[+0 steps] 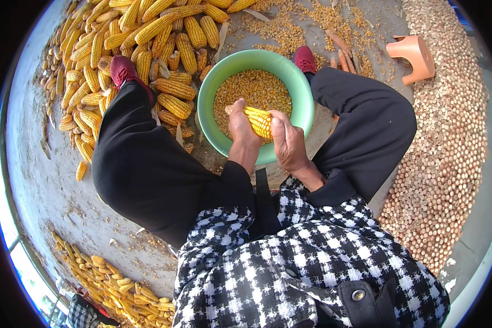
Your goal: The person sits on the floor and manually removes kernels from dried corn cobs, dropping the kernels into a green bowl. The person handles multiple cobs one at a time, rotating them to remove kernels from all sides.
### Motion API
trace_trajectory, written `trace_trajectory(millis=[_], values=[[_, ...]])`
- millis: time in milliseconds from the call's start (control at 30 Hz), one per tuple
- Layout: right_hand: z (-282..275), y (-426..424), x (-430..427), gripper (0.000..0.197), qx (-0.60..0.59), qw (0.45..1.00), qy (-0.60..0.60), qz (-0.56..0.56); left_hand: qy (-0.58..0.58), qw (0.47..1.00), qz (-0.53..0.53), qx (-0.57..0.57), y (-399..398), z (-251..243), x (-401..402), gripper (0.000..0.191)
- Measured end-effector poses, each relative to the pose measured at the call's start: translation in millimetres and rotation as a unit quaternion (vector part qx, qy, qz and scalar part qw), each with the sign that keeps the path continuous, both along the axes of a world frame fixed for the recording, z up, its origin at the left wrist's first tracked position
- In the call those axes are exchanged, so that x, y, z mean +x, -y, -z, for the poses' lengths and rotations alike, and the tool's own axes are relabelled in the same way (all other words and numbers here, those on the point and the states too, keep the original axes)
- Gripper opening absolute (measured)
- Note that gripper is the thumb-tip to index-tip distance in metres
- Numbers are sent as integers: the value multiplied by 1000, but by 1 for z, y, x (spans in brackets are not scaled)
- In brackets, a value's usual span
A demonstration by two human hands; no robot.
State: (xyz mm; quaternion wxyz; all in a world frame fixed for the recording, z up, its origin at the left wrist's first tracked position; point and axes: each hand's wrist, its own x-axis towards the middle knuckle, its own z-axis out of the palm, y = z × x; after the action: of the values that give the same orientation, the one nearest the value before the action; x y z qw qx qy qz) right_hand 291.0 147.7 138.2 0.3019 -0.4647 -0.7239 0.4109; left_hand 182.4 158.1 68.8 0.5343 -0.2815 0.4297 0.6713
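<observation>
A yellow corn cob (257, 121) lies slanted between my two hands, above a green plastic basin (305, 96). My left hand (244, 133) is closed round the cob's narrow end, thumb on top. At the thicker end, my right hand (288, 141) grips the cob with its thumb against the kernels. Loose corn kernels (256, 88) cover the bottom of the basin, and the hands hide part of them. The basin stands on the floor between my feet.
A large heap of corn cobs (172, 74) touches the left shoe (125, 70). Scattered kernels (279, 30) lie beyond the basin. On the right are an orange plastic stool (422, 59) and a wide bed of stripped cobs (443, 164). More corn cobs (119, 291) lie at lower left.
</observation>
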Motion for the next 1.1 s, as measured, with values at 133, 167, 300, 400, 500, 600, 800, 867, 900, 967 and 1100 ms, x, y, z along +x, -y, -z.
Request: trace_trajectory(millis=[133,167,300,400,500,600,800,867,900,967,1100], values=[[16,-7,0,34,-2,997,-21,72,-45,999,-10,-27,1,-8,8,33],[18,-9,0,37,-74,994,-31,78,-54,998,-15,-38,0,-9,8,33],[16,-16,0,51,-313,939,-98,106,-87,995,-37,-33,-2,-12,2,32],[5,-19,6,55,-391,909,-130,62,-101,994,-34,-39,-2,-12,-1,30],[4,-14,4,53,-263,964,-44,-26,-89,995,-38,-36,-1,-11,-1,29],[12,-8,1,40,-178,982,-63,31,-78,995,-64,-26,-3,-12,7,29],[14,-15,0,57,-301,940,-80,137,-76,996,-44,-29,-4,-19,9,30],[5,-18,1,59,-364,918,-95,127,-97,994,-40,-14,-4,-21,5,30],[0,-19,1,60,-401,901,-90,135,-108,994,-35,-12,-5,-22,3,31],[-6,-22,-1,61,-418,901,-80,87,-128,991,-28,3,-6,-24,1,31],[-7,-16,-5,47,-436,883,-131,112,-142,989,-1,43,-5,-24,5,30]])
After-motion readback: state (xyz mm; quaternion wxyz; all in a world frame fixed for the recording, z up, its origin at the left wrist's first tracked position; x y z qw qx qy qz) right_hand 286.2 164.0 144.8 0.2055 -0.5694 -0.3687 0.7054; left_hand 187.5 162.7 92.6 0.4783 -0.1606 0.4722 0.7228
